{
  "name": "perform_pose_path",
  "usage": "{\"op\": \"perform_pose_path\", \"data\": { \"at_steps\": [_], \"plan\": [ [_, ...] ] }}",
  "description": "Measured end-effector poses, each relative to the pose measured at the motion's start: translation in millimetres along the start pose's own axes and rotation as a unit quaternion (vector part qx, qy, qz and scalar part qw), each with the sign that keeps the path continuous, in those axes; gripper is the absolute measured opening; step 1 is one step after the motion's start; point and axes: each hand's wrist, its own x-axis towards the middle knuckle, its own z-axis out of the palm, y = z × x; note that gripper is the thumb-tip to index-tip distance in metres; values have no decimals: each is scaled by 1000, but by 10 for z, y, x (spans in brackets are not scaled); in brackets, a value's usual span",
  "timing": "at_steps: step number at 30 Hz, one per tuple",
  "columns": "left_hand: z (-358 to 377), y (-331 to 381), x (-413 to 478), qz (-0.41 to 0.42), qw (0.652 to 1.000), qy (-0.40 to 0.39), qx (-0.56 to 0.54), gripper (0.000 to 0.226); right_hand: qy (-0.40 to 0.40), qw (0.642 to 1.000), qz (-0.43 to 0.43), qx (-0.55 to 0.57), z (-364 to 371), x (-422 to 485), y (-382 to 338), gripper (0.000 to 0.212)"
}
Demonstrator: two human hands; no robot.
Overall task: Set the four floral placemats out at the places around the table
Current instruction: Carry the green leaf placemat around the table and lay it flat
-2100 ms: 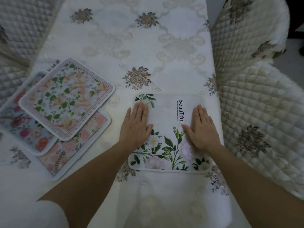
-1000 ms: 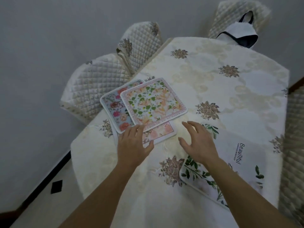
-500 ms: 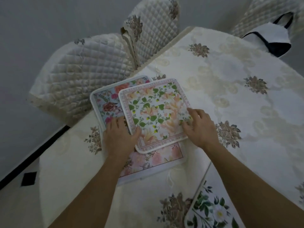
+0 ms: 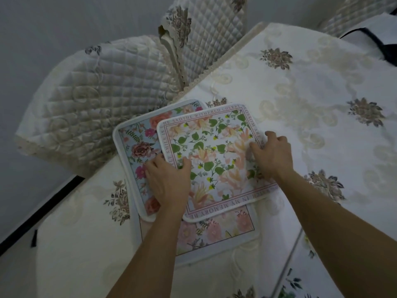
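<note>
Gripping the top placemat (image 4: 214, 160), the peach-and-green one with a lettered border, at both side edges: left hand (image 4: 168, 181) curled over its left edge, thumb on top, right hand (image 4: 271, 155) clamped on the right edge. Sitting on a stack of three near the table's left edge, over a blue floral mat (image 4: 137, 147) and a pale pink one (image 4: 217, 233). Fourth mat (image 4: 300, 282) just peeking in bottom right on the cream tablecloth (image 4: 322, 125). Quilted chair (image 4: 96, 93) right beside the stack.

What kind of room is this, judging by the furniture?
Probably a home dining area: a table under an embroidered cloth, chairs in quilted covers tucked against it, and floral placemats stacked on top.
</note>
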Motion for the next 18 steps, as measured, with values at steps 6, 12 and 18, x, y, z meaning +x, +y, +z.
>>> {"op": "perform_pose_path", "data": {
  "at_steps": [6, 12, 18],
  "plan": [
    [-8, 95, 74, -4, 998, -23, -51, 39, -34, 994, 45, 94, 11, 112, 3, 62],
    [-89, 95, 121, 9, 993, -73, -97, 19, -49, 990, 16, 128, -66, -17, 61, 29],
    [-326, 60, -87, 34, 978, -92, -183, 13, -29, 979, 2, 203, -318, -413, 74, 22]
  ]
}}
